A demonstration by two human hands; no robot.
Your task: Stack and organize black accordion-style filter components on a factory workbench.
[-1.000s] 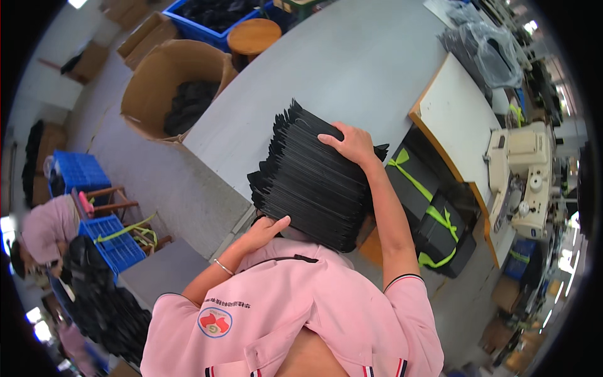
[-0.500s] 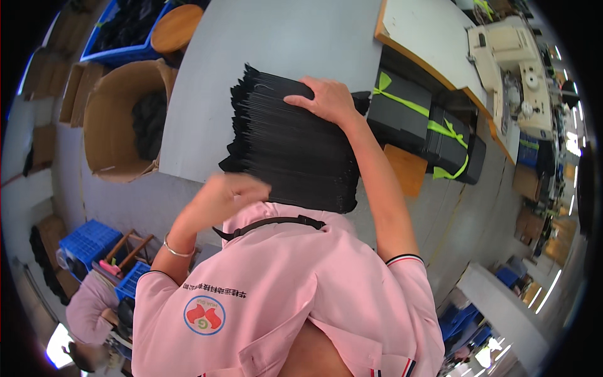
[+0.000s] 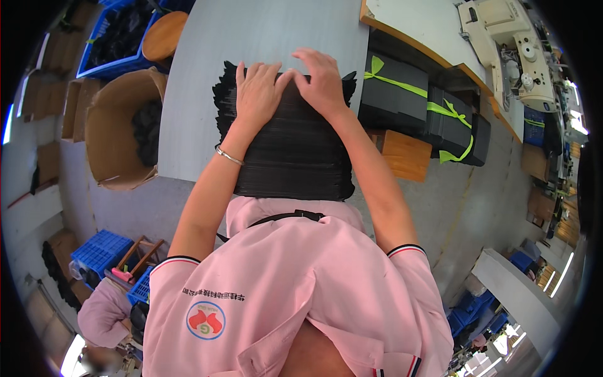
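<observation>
A thick stack of black, thin fabric-like pieces (image 3: 292, 163) lies at the table's near edge, right in front of my body. Many fine layer lines run across it, and its left side is ragged. My left hand (image 3: 260, 94) rests on the stack's far part, fingers stretched out toward its far edge. Beside it, my right hand (image 3: 319, 85) reaches over the same edge with its fingers apart. The two thumbs meet or nearly meet between the hands. What lies under the palms is hidden.
The stack is on a grey table (image 3: 201, 125). To the left stand a cardboard box (image 3: 103, 135) with black material, a blue crate (image 3: 88, 56) and a round wooden stool (image 3: 164, 36). On the right are black bundles tied with green strips (image 3: 396, 72) and a sewing machine (image 3: 521, 56).
My left hand has moved from the near left corner up onto the stack's far part. My right hand has shifted slightly farther away. The view has shifted a little.
</observation>
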